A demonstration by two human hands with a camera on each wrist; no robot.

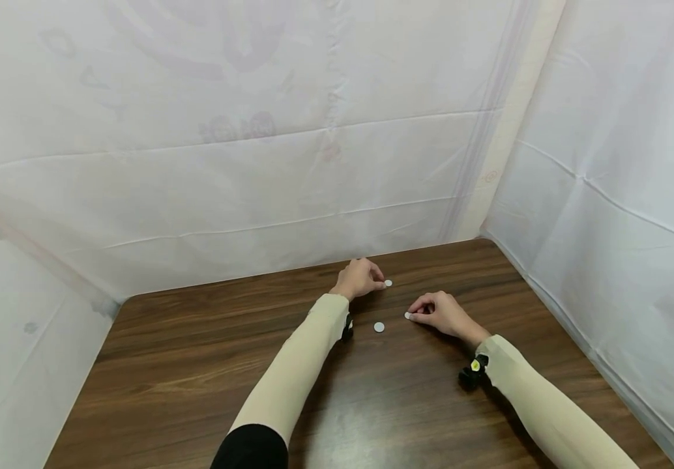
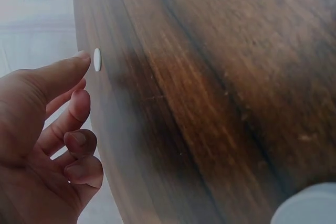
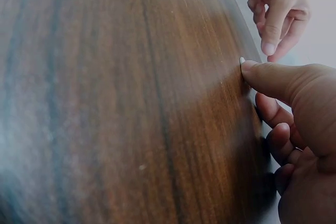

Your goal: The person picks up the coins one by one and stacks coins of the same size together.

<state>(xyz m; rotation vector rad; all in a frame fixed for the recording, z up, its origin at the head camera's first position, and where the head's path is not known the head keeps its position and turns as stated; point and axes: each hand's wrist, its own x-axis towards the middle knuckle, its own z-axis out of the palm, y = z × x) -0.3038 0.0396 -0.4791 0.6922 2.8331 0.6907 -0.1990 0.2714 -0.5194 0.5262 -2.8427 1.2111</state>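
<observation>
Small round white discs lie on a brown wood-grain table. In the head view my left hand (image 1: 362, 278) is at the far side, its thumb and index tips right by one white disc (image 1: 388, 283). The left wrist view shows that disc (image 2: 97, 60) just past the thumb tip of the left hand (image 2: 50, 124), whose other fingers bend loosely. My right hand (image 1: 444, 314) holds another disc (image 1: 407, 315) at the fingertips; up close, the thumb of the right hand (image 3: 310, 114) covers most of this disc (image 3: 242, 61). A third disc (image 1: 379, 327) lies between the two forearms.
The wooden table (image 1: 196, 345) has its far edge against a white sheet wall (image 1: 243, 182). A second white sheet (image 1: 618, 176) stands along the right side. Black wrist devices (image 1: 473, 374) sit at both cuffs of the pale sleeves.
</observation>
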